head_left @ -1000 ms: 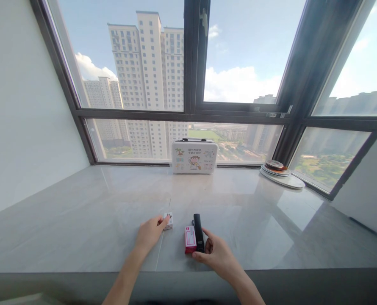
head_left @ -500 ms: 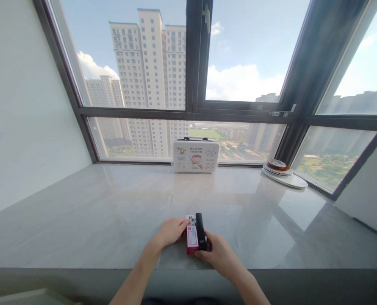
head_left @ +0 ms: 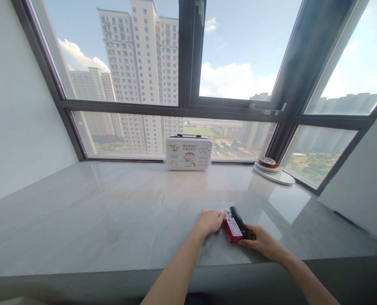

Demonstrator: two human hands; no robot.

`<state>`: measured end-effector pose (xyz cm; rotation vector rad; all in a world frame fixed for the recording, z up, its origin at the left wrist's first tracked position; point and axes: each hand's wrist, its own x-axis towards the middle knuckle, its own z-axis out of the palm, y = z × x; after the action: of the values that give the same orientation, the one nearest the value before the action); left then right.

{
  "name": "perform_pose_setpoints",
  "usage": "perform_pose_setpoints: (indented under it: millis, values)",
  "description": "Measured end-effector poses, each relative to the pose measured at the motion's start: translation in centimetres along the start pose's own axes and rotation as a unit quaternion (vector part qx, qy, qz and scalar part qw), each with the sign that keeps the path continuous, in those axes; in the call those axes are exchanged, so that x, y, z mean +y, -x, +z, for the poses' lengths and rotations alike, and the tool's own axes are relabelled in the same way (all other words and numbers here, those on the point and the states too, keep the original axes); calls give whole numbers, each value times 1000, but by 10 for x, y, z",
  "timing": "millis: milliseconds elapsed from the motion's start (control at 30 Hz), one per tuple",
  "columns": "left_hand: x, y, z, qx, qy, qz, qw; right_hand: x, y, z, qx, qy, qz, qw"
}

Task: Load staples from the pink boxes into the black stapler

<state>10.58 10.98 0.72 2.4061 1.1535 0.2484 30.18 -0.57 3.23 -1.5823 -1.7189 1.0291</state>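
"TRAVEL" (head_left: 203,158) on white case (head_left: 178,164), Chinese characters (head_left: 189,148) above

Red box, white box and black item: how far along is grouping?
Looks done: the red box, white box and black item lie together. In hand: the left hand touches the white box; the right hand holds the other two. Remaining: probably letting go; neither hand is off.

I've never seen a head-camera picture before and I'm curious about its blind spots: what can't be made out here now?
All in the head view:
- Part of the small white box: covered by the left hand.
- Part of the black object: behind the right hand's fingers.
- Fine print on the pink-and-white box: too small and blurred.
- The white case's back: hidden by its front.
- The tall building's top: cut off by the upper edge.
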Motion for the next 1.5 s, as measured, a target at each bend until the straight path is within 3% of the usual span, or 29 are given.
perform_pose_setpoints:
  millis: [133,267,400,500,600,700,800,933,1100,1500]
  values:
    - [19,-18,16,29,-11,16,999,17,1,-17,-11,-4,8,1000]
    - [16,-16,18,45,-4,33,998,48,-2,-22,20,27,22,999]
    - [-15,8,2,67,5,26,997,81,16,-37,74,79,50,993]
    - [-52,42,-17,105,1,-1,994,81,40,-39,77,165,56,982]
    - [-85,84,-30,155,-19,-29,987,47,55,-10,59,246,38,967]
    - [-105,121,-27,180,-74,-45,980,-4,47,40,15,242,-45,969]
    - [-109,143,-16,179,-143,-56,972,-41,17,90,27,232,-117,965]
    - [-103,152,-7,185,-175,-85,963,-53,-32,132,68,309,-69,946]
    - [-94,153,-11,189,-181,-106,959,-51,-59,152,116,374,-9,920]
    - [-95,153,-9,190,-177,-108,960,-50,-56,155,119,384,-13,915]
